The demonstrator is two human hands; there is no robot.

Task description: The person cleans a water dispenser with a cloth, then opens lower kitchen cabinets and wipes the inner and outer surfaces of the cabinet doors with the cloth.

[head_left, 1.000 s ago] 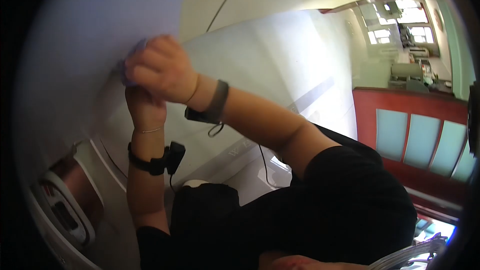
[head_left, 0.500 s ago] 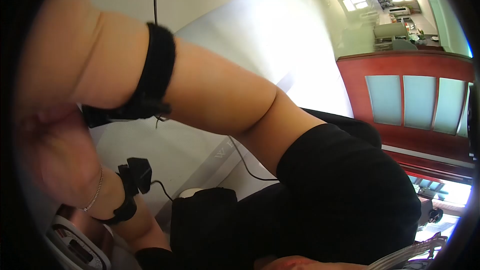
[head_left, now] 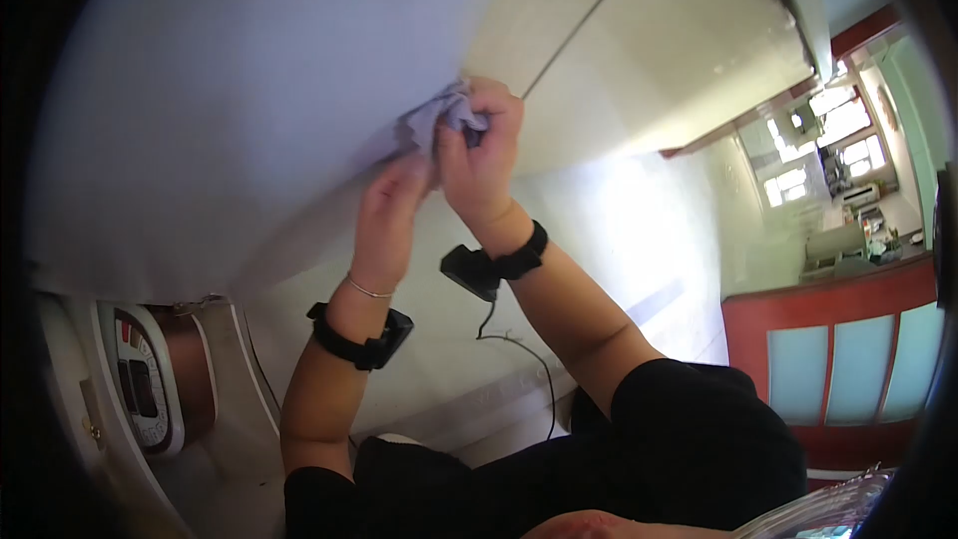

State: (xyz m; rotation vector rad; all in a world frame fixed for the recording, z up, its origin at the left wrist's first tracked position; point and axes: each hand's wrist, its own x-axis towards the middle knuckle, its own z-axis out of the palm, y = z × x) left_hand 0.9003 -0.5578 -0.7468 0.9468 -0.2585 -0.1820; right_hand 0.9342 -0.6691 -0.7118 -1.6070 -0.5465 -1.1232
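Note:
A crumpled light purple-grey cloth (head_left: 439, 120) is bunched between my hands, close to a large pale smooth surface (head_left: 259, 80). My right hand (head_left: 486, 145) is closed on the cloth, its fingers wrapped round the bunched part. Just below and to the left, my left hand (head_left: 392, 205) reaches up to the cloth's lower edge. The fingertips of that hand are blurred, so its hold on the cloth cannot be made out. Both wrists wear black straps with small dark boxes.
At the lower left is a white appliance part with a control panel (head_left: 143, 379). A thin black cable (head_left: 552, 389) hangs from the right wrist box. Red-framed frosted panels (head_left: 863, 369) stand at the right, with a cluttered room beyond.
My hands were large and close at the left half a second ago; now they are farther off and nearer the middle. The cloth shows more plainly, and the camera view has shifted.

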